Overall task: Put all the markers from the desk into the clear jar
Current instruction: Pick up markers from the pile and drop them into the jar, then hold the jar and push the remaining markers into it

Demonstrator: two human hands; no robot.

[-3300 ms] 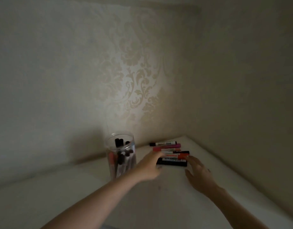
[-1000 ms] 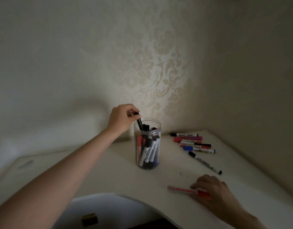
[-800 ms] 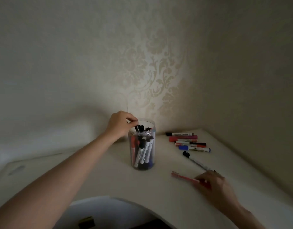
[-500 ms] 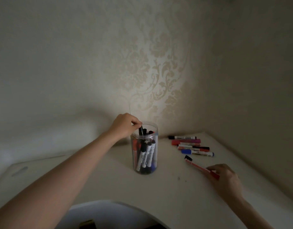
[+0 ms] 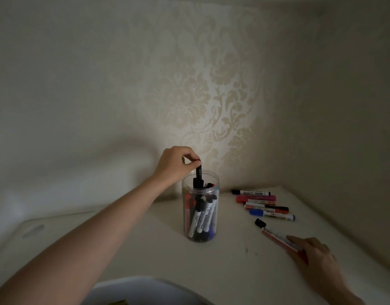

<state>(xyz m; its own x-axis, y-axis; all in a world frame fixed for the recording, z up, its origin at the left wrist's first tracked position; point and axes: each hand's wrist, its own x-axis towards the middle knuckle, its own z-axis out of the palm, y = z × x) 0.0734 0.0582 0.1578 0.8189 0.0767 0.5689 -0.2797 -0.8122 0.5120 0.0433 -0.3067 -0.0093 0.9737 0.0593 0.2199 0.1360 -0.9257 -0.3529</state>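
Observation:
A clear jar (image 5: 200,216) stands upright mid-desk, holding several markers. My left hand (image 5: 175,165) hovers over its mouth, fingertips pinching the top of a black marker (image 5: 198,173) that stands upright, its lower part inside the jar. To the right, my right hand (image 5: 315,257) rests on the desk with its fingers on a red marker (image 5: 277,236). Just beyond it lies a black-capped marker (image 5: 260,223), mostly hidden behind the red one. A row of several markers (image 5: 262,204), black, pink, red and blue, lies near the corner.
The white desk (image 5: 145,249) fits into a corner between two wallpapered walls. Its front edge curves inward at the bottom of the view, with the floor below. A small oval cutout (image 5: 33,228) sits at the far left of the desk.
My left hand stayed at the jar mouth, working the black marker in. My right hand slid the red marker across the desk toward the right, up beside the black-capped marker.

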